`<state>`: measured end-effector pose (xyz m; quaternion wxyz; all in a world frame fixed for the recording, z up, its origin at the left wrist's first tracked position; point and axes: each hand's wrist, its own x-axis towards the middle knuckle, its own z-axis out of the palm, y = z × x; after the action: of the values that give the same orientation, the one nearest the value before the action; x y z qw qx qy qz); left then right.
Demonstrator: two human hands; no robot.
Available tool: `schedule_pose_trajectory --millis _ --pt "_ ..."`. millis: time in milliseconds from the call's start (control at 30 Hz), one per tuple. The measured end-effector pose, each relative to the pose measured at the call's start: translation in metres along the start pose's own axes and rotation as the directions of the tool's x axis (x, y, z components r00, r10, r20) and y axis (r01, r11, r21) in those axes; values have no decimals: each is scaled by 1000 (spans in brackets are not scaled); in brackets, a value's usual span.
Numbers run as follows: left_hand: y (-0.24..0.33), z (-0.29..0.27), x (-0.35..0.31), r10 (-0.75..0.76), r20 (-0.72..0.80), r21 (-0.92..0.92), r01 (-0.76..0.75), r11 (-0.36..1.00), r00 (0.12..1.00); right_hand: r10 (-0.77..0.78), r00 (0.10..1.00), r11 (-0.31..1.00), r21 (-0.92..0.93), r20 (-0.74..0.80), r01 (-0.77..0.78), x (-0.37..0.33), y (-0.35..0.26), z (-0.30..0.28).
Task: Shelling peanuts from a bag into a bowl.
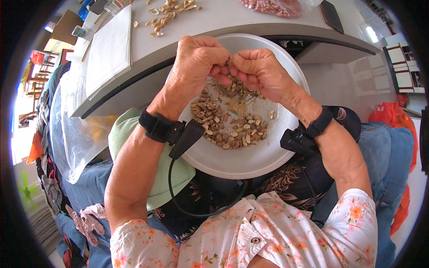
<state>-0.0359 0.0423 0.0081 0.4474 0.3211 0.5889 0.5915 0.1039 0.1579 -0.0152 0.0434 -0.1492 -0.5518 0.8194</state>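
Note:
My left hand [199, 60] and my right hand [264, 71] meet over the far part of a wide pale metal basin [214, 167]. Both are closed, with fingertips pinching a small brown peanut [229, 62] between them; the fingers hide most of it. Beneath them, broken peanut shells [210, 109] cover much of the basin's bottom, with some fine brown crumbs in the middle. The basin rests on my lap.
The grey table [156, 49] curves along the basin's far side. On it lie scattered peanut pieces [167, 18], a clear bag of reddish peanut kernels [272, 6], a dark phone-like slab [331, 17] and a white board [109, 53]. A plastic bag [73, 129] hangs at left.

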Motion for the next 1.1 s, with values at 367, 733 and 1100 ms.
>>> schedule_pose_trajectory --millis 367,733,1100 --pt "1 1 0 46 10 -166 -44 985 999 1 992 961 275 124 -36 2 -4 -2" --pt "5 2 -2 133 102 -170 -115 979 986 -43 988 957 292 149 -3 1 -6 -7" --pt "5 8 -1 181 60 -40 -179 983 982 -75 997 959 275 35 62 2 -3 -8"
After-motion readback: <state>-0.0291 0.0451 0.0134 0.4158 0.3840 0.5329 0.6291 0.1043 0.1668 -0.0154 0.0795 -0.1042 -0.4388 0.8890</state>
